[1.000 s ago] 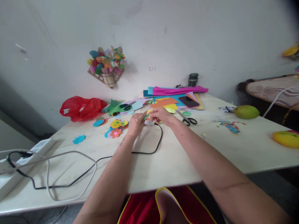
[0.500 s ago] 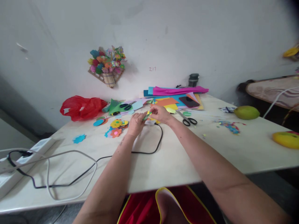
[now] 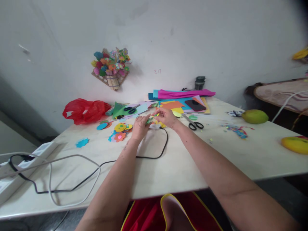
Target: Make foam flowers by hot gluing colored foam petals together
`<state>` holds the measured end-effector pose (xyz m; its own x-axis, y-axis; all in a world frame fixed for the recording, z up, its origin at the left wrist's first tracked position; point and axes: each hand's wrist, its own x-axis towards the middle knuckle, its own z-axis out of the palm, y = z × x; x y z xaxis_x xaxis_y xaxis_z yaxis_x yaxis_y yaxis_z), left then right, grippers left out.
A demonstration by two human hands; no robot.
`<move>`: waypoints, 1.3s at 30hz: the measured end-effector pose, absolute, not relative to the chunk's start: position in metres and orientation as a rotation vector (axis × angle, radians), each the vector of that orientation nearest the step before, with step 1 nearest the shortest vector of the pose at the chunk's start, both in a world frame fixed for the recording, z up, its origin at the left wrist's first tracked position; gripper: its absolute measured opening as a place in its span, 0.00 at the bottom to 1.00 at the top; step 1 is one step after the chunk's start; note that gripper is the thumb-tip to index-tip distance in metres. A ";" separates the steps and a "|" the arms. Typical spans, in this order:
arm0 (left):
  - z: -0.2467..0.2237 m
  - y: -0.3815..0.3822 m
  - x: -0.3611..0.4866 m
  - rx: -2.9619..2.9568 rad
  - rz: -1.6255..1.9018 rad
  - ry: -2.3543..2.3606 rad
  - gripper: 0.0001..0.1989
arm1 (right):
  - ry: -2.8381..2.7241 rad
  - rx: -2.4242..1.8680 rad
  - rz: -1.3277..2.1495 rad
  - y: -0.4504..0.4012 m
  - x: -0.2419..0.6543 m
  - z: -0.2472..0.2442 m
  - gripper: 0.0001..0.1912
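Observation:
In the middle of the table, my left hand (image 3: 140, 128) is closed around a small green paper piece (image 3: 149, 121), partly hidden by its fingers. Right against it, my right hand (image 3: 166, 117) pinches with thumb and forefinger at the piece's upper end. Whatever sits between those fingertips is too small to make out. Just left of my hands lie layered cut-out flowers, among them a yellow flower (image 3: 119, 127) and an orange flower (image 3: 120, 137). Under and behind my fingers, a white device (image 3: 154, 126) with a black cable (image 3: 166, 144) shows in part.
Black-handled scissors (image 3: 195, 125) lie to the right, and a second pair (image 3: 131, 109) behind on coloured sheets. A phone (image 3: 194, 105) rests on stacked paper (image 3: 185, 94). A red plastic bag (image 3: 84, 111), a power strip (image 3: 40, 152) and a green fruit (image 3: 255, 116) stand around the edges.
My right fingertips have shifted slightly over the green piece, and the forefinger looks more raised. My left hand stays almost still. Nothing else on the table has moved.

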<state>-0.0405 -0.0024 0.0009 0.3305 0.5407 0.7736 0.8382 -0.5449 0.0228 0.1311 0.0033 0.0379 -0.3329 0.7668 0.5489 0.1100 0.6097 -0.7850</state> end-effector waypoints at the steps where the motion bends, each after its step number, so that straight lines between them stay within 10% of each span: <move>1: 0.001 -0.002 -0.041 -2.218 -1.077 -1.226 0.18 | -1.797 -0.721 0.771 0.003 0.131 0.038 0.05; 39: -0.001 -0.001 -0.041 -2.187 -1.107 -1.289 0.18 | -1.860 -0.658 0.619 0.007 0.132 0.034 0.03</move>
